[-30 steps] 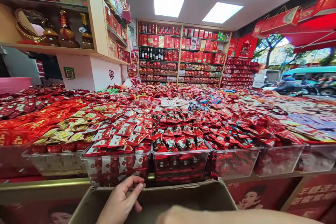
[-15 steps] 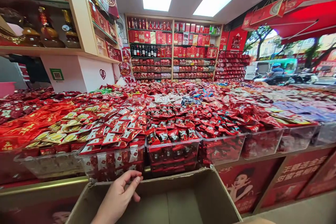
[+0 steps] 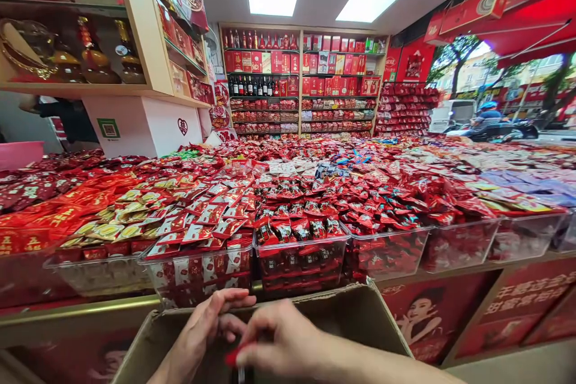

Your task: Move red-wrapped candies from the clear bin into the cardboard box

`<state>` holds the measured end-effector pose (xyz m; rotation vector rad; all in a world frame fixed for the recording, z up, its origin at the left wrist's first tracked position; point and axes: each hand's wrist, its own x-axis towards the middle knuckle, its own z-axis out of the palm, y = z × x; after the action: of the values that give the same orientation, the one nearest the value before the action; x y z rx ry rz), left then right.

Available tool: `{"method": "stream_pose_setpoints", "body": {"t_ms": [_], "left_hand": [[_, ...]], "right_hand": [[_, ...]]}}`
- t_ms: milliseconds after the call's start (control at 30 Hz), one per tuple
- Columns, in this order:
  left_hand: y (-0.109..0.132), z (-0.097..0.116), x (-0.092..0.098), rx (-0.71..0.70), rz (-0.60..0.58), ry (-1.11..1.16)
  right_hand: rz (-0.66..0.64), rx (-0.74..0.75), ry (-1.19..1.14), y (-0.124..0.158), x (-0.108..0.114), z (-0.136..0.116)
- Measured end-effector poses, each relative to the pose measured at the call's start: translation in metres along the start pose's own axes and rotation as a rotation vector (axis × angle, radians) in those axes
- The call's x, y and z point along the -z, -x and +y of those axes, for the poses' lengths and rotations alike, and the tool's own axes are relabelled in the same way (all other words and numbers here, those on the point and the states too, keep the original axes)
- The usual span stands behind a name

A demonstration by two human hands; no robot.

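Note:
My right hand point(image 3: 288, 336) pinches a small red wrapped packet point(image 3: 232, 356), blurred by motion and mostly hidden by the fingers. Close beside it on the left, my left hand point(image 3: 198, 333) has its fingers loosely curved and apart, with nothing visible in them. Both hands are over the open cardboard box point(image 3: 390, 318), whose inside is largely covered by them. Just beyond the box stands a clear plastic bin point(image 3: 301, 264) of red and dark packets. Left of that, another clear bin point(image 3: 198, 273) holds red and white packets.
More bins, heaped with wrapped sweets point(image 3: 382, 207), stretch along the counter. A shelf cabinet point(image 3: 135, 18) with bottles juts out at upper left. Stocked shelves point(image 3: 300, 81) line the back wall. At far left is part of a person point(image 3: 67, 117); a rider point(image 3: 488, 117) is outside.
My right hand has come in from the lower right over the box with a red packet. My left hand stays over the box's left side, its fingers a little more spread.

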<state>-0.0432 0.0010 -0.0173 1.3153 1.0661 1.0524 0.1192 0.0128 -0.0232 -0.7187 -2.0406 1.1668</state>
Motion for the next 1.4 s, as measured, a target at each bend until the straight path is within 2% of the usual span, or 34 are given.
{"method": "stream_pose_setpoints", "body": {"t_ms": [100,167,367,567,767,900,1000,1167,1233,1300,1400], "left_hand": [[0.004,0.006,-0.01,0.014,-0.124,-0.013],[0.001,0.003,-0.019,0.023,-0.098,-0.122],[-0.005,-0.009,-0.025,0.118,-0.13,-0.108],[-0.002,-0.003,-0.025,0.041,-0.142,-0.134],[-0.004,0.0,-0.03,0.038,0.031,-0.026],[-0.004,0.008,-0.033,0.078,0.031,-0.003],[-0.002,0.021,-0.029,0.08,0.06,-0.058],[-0.005,0.062,-0.012,0.047,0.386,-0.14],[-0.013,0.08,-0.008,0.01,0.472,-0.123],[-0.023,0.096,-0.007,-0.038,0.487,-0.091],[-0.041,0.113,-0.011,-0.107,0.438,-0.067]], "right_hand": [[0.225,-0.138,-0.214,-0.008,0.021,-0.008],[0.267,-0.166,-0.3,-0.014,0.031,-0.004],[0.267,-0.161,-0.292,-0.014,0.032,0.013],[0.193,-0.215,-0.383,-0.015,0.035,0.014],[0.164,-0.237,-0.469,-0.017,0.037,0.018],[0.164,-0.237,-0.478,-0.018,0.037,0.02],[0.181,-0.21,-0.519,-0.017,0.035,0.022],[0.223,-0.157,-0.51,-0.014,0.028,0.026],[0.22,-0.146,-0.475,-0.014,0.027,0.027],[0.206,-0.13,-0.462,-0.014,0.026,0.028],[0.185,-0.113,-0.449,-0.013,0.027,0.029]]}}
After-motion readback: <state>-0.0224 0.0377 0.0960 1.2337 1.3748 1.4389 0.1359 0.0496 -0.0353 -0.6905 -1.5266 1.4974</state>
